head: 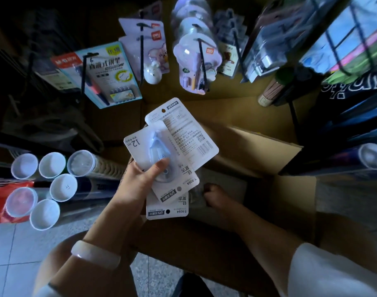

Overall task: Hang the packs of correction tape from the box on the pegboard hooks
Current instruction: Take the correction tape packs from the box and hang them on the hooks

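Packs of correction tape [172, 146], several fanned together, are pinched in the left hand [140, 179] above the open box [258, 146]. The right hand [213, 196] reaches inside, fingers curled, seemingly gathering more. Next: threading punched holes onto a pegboard hook [201, 61].

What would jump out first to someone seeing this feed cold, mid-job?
Dead centre, the left hand holds a fan of white correction tape packs above the open cardboard box. The right hand reaches down into the box, its fingers hard to make out in the shadow. At the top, carded stationery hangs on black pegboard hooks, and a cluster of white-capped tubes stands at left.
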Demonstrator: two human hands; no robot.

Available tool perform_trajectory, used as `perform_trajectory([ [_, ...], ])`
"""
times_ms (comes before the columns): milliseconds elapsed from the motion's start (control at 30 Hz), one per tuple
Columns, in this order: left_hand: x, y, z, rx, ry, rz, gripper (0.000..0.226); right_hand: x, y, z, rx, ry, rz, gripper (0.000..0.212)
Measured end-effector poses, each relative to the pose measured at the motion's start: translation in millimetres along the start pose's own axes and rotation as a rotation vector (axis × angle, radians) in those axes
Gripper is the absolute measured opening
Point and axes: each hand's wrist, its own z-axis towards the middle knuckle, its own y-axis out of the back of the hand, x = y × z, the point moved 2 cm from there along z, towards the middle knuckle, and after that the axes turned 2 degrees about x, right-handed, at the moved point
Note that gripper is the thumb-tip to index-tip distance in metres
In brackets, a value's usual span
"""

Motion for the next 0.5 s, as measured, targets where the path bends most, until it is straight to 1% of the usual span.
perform_trajectory([
  [33, -6, -3, -1, 0.019, -0.019, 0.017, 0.067, 7, 13, -14, 0.006, 0.057, -0.017, 0.019],
  [100, -18, -7, -7, 0.053, -0.050, 0.044, 0.061, 19, 35, -40, 0.014, 0.134, 0.009, 0.024],
  [200, -41, -13, -17, 0.047, -0.100, 0.011, 0.034, 34, 64, -78, 0.023, 0.178, 0.155, 0.023],
  [267, -58, -19, -26, 0.072, -0.136, 0.024, 0.024, 50, 81, -104, 0.034, 0.238, 0.226, 0.022],
  [333, -74, -26, -38, 0.126, -0.162, 0.025, 0.020, 70, 96, -132, -0.009, 0.324, 0.251, 0.020],
  [400, -88, -30, -48, 0.174, -0.181, 0.013, 0.018, 91, 108, -157, -0.109, 0.400, 0.223, 0.020],
  [500, -108, -36, -64, 0.226, -0.224, 0.030, 0.022, 123, 123, -192, -0.210, 0.485, 0.210, 0.014],
])
